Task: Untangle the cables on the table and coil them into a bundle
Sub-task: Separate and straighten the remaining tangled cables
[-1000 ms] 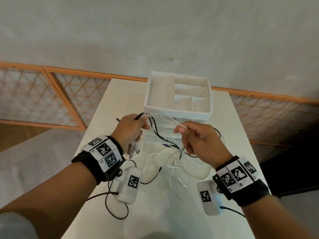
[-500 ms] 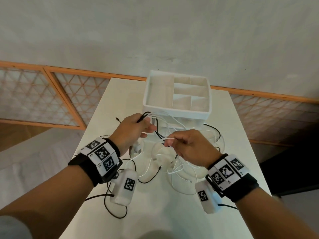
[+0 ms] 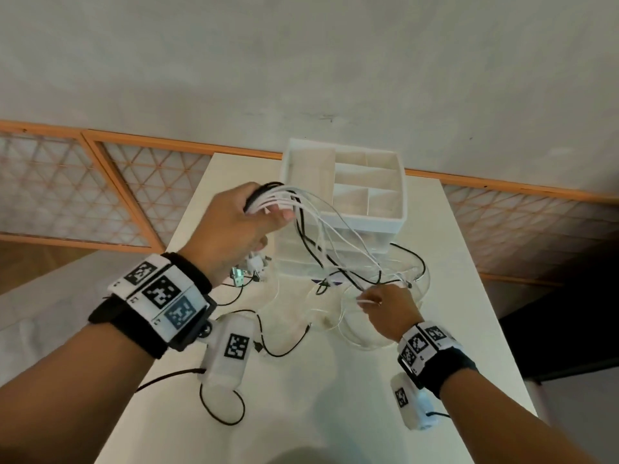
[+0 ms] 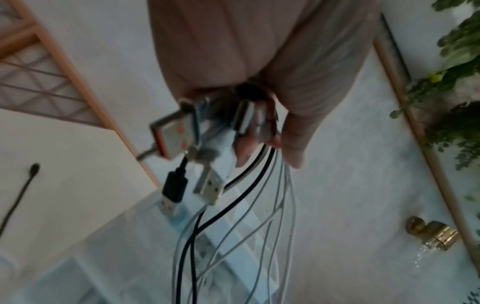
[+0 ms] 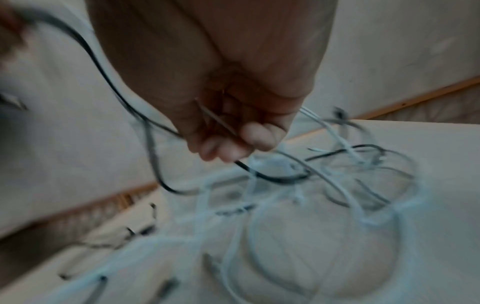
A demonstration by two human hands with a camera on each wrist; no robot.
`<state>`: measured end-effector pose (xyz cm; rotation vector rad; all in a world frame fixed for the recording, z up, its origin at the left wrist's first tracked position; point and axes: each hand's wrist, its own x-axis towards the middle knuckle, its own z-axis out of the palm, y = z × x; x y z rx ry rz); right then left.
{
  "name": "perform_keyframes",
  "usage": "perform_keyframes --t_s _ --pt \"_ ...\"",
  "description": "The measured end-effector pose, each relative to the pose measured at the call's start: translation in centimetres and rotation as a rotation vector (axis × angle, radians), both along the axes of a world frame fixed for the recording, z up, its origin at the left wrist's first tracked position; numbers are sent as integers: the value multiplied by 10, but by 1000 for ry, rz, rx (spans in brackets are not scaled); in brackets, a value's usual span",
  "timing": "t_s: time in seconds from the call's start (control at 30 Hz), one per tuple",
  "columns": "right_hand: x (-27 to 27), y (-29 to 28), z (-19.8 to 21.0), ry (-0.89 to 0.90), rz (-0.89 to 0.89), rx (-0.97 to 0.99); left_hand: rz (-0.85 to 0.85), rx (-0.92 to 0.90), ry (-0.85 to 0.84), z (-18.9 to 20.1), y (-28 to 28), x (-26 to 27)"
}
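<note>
Raised above the white table (image 3: 335, 396), the left hand (image 3: 231, 226) clenches the bunched cables (image 3: 321, 239) near their plugs, while the lower right hand (image 3: 388, 309) pinches their strands just over the tabletop.

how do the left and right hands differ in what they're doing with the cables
The left hand is raised and grips a thick gathered bunch of cables near their USB plugs; the right hand is low over the table, pinching only a few strands. Both are closed on cable.
</note>
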<state>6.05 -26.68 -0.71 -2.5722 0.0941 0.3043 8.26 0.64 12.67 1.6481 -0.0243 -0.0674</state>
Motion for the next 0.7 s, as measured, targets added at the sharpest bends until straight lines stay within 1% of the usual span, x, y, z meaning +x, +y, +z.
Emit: perform_keyframes --t_s 0.03,0.07,0.1,0.13,0.2,0.23,0.3,0.37,0.43,0.5,0.57,0.63,0.7 --pt "-1 -5 -3 7 -30 -16 39 3 -3 0 2 1" --pt "-1 -6 1 -17 -52 -12 72 14 23 -4 3 2" --pt "2 -6 10 -63 -59 32 100 22 79 -10 2 1" --pt "3 -3 24 -123 -52 118 117 34 139 -17 -2 -1" --pt "6 9 64 -231 11 385 124 50 238 -30 -11 -6" --pt "5 18 85 -248 55 526 105 46 267 -35 -17 -9" --pt "2 34 120 -274 142 727 42 9 294 -40 -28 -12" --pt "0 45 141 -318 182 831 -28 -35 287 -41 -38 -15" --pt "-2 52 154 -347 189 912 -129 -22 226 -41 -47 -18" --pt "-1 57 162 -385 177 964 -242 -29 191 -38 -56 -22" --pt "4 56 167 -447 144 1001 -315 -26 185 -41 -61 -24" --pt "12 48 166 -511 69 1045 -303 48 172 -46 -58 -24" --pt "17 39 161 -563 -16 1091 -260 171 120 -53 -49 -23"
